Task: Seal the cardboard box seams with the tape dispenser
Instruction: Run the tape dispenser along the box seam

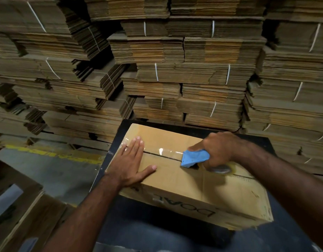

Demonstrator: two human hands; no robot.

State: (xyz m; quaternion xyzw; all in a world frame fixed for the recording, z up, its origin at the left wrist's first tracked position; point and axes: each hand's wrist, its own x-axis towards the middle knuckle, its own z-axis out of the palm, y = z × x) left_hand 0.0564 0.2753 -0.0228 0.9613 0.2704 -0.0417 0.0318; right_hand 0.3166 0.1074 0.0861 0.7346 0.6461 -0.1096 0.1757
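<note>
A brown cardboard box (177, 179) lies on a dark table (157, 224), its top flaps closed along a centre seam. My left hand (133, 160) rests flat on the left end of the box top, fingers straight over the seam. My right hand (219, 150) grips a blue tape dispenser (194, 158) set on the seam at the middle of the box. A strip of clear tape (164, 151) lies shiny along the seam between my left hand and the dispenser. The tape roll shows blurred under my right hand.
Tall stacks of flattened cardboard bundles (175, 70) tied with white string fill the background right behind the table. A concrete floor with a yellow line (48, 151) lies to the left. Another open carton (26, 215) stands at the lower left.
</note>
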